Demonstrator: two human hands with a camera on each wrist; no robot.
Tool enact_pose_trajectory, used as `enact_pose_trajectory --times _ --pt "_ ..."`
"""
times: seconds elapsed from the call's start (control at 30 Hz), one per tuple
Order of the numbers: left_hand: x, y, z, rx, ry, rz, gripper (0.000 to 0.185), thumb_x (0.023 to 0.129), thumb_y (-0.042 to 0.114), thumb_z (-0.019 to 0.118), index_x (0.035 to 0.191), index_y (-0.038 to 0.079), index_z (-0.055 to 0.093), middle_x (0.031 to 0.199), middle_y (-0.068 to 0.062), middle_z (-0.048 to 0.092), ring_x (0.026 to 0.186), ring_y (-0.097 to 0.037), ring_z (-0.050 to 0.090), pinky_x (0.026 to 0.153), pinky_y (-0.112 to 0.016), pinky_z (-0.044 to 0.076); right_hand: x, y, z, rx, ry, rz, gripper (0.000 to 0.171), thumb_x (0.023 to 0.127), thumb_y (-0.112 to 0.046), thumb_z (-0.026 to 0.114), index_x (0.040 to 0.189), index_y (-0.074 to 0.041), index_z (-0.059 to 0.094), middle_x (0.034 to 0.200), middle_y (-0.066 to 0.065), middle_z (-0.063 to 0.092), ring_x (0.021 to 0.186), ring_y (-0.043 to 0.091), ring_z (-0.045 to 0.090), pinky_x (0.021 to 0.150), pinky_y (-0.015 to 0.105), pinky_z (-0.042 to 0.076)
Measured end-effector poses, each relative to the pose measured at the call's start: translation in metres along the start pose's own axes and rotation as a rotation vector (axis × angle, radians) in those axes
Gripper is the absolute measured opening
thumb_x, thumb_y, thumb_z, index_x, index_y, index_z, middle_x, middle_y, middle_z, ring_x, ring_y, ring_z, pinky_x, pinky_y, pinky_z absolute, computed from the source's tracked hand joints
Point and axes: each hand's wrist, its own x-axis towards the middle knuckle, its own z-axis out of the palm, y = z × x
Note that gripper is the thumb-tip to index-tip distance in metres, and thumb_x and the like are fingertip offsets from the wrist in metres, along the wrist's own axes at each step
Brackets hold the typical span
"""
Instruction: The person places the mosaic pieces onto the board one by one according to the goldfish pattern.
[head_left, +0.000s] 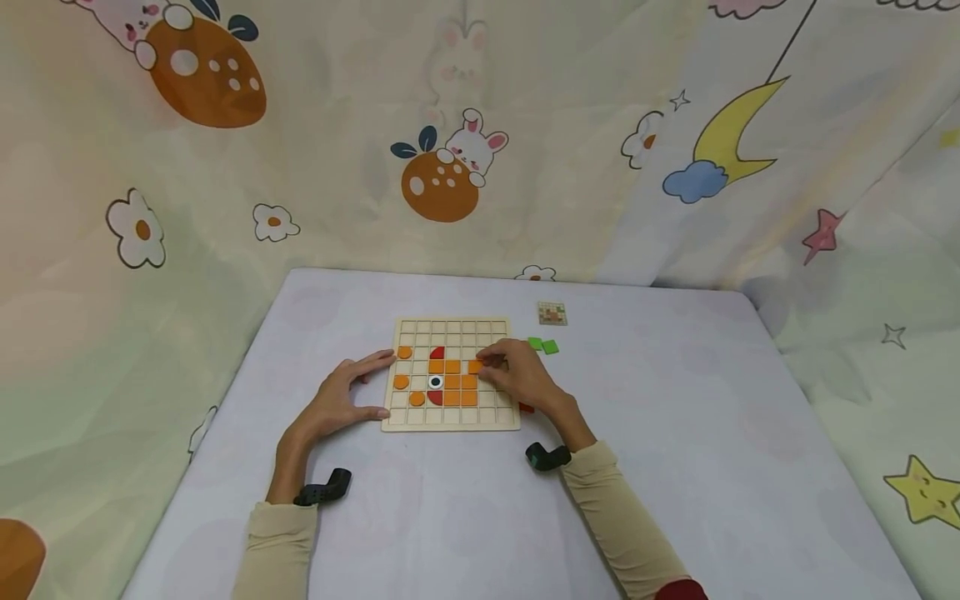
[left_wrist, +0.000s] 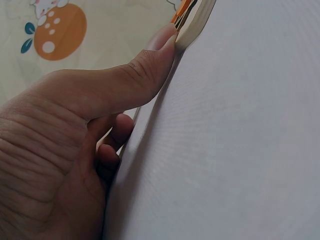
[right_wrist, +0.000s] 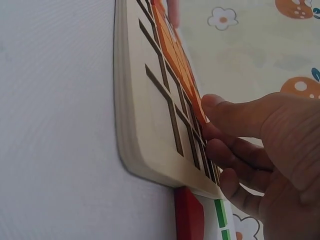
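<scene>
A wooden grid board (head_left: 495, 417) lies on the table, with orange square tiles (head_left: 452, 382) set side by side in its middle. Left of these sit an eye tile (head_left: 436, 382), two red rounded pieces (head_left: 436, 398) and three orange discs (head_left: 401, 382). My left hand (head_left: 336, 396) touches the board's left edge, thumb at the near corner and fingertips farther up. With thumb and fingertips, my right hand (head_left: 521, 375) pinches an orange square tile (head_left: 476, 367) at the right end of the upper orange row. In the right wrist view its other fingers are bent over the board's edge.
Two green tiles (head_left: 551, 347) lie right of the board, beyond my right hand. A small patterned card (head_left: 552, 313) is behind them. Next to the board's right edge, a red piece (right_wrist: 189, 215) shows partly under my right hand. Printed cloth (head_left: 330, 167) hangs behind the table.
</scene>
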Motion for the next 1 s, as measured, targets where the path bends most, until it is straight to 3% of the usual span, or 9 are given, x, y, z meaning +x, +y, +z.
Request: enact_pose_trajectory --times 0.4,0.7,1.0 --pt "0.001 0.002 -0.001 -0.017 -0.006 -0.005 0.093 0.068 0.047 0.091 0.150 0.031 0.049 0.162 0.010 0.039 0.098 -0.016 0.040 0.088 -0.039 0.034 0.001 -0.004 0.003 -0.020 -0.008 0.013 0.020 0.090 -0.011 0.075 0.110 -0.009 0.076 0.104 0.003 0.074 0.087 0.011 0.063 0.081 0.030 0.053" --pt "0.003 0.001 -0.001 -0.007 -0.008 -0.001 0.094 0.068 0.046 0.091 0.150 0.032 0.049 0.162 0.010 0.039 0.099 -0.015 0.041 0.089 -0.038 0.034 0.012 -0.005 0.009 -0.042 0.001 -0.027 0.014 0.091 -0.013 0.075 0.104 -0.009 0.078 0.097 0.001 0.074 0.085 0.010 0.063 0.079 0.028 0.052" --pt "0.002 0.002 -0.001 -0.004 -0.010 -0.005 0.094 0.068 0.046 0.091 0.150 0.031 0.048 0.162 0.009 0.039 0.097 -0.015 0.040 0.089 -0.039 0.034 0.012 -0.014 0.003 -0.058 -0.010 0.024 0.016 0.092 -0.015 0.074 0.105 -0.008 0.079 0.096 0.000 0.074 0.088 0.013 0.064 0.082 0.032 0.054"
